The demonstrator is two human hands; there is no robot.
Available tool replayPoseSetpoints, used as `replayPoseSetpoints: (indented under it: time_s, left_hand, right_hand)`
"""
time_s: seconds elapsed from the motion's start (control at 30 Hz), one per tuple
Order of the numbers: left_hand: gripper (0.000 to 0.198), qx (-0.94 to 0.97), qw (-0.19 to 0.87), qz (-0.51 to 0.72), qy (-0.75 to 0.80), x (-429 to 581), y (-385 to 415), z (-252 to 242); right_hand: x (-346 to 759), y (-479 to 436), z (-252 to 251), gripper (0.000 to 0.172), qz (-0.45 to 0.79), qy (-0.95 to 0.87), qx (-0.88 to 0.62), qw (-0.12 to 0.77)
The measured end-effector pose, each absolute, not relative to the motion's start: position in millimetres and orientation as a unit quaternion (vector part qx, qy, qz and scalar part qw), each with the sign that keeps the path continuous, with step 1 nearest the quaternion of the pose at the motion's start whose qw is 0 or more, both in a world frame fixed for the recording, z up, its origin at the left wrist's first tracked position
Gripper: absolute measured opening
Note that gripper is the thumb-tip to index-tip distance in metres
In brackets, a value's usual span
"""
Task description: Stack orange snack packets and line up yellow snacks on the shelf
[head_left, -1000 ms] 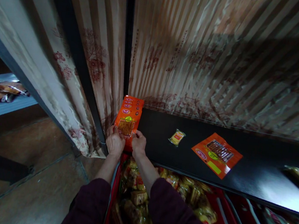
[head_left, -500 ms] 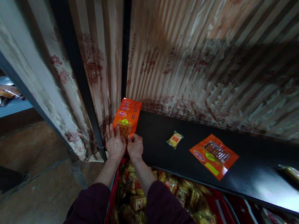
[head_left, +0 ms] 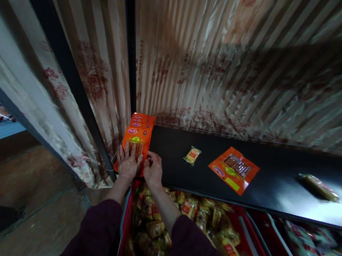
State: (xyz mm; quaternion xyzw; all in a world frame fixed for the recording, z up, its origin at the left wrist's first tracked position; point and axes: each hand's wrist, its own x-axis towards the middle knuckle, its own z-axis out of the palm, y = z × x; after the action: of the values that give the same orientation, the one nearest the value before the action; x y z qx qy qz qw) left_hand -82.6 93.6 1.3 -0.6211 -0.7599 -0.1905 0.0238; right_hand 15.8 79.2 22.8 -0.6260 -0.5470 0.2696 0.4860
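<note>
A: Both hands in at the left end of the black, glossy shelf (head_left: 172, 171), on the overlapped row of flat orange packets (head_left: 139, 134)!

B: Left hand (head_left: 127, 166) is unclenched, fingers spread across the front packet. Right hand (head_left: 153, 170) curls in at that packet's right edge; I can't tell whether its grip has caught it.

A: Progress? I'd call the row largely formed: headers stepped one behind another, running from the back-left corner towards the front edge. One loose orange packet (head_left: 234, 170), set askew further right, isn't in it.

B: And room? Tight on the left, with the dark metal post (head_left: 131, 48) and striped curtain (head_left: 176, 83) right there; the curtain lines the back edge too. Rightwards, black surface runs to the small yellow wrapped snack (head_left: 192, 155).

A: Forearms cross the front edge, above the red crate (head_left: 236, 220) of wrapped snacks (head_left: 154, 227).
</note>
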Motion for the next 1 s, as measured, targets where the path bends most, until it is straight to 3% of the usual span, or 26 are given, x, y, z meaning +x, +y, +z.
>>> replayPoseSetpoints:
  time_s: [0.2, 0.7, 0.87, 1.0]
  left_hand:
    - [0.067, -0.625, 0.026, -0.193, -0.756, -77.9, 92.2, 8.1]
    - [0.053, -0.663, 0.069, -0.236, -0.707, -67.2, 68.7, 29.6]
    - [0.043, -0.757, -0.005, -0.261, -0.599, -27.3, 8.5, 26.3]
    - [0.044, -0.800, -0.112, -0.174, -0.564, 11.4, -66.2, -5.1]
  right_hand:
    - [51.0, 37.8, 14.3, 0.033, 0.282, -0.539, -0.583, 0.538]
    - [136.4, -87.3, -26.1, 0.029, 0.297, -0.464, -0.679, 0.486]
    - [133.2, -106.3, -31.4, 0.028, 0.308, -0.446, -0.690, 0.480]
    - [133.4, -123.9, -33.5, 0.032, 0.311, -0.469, -0.706, 0.431]
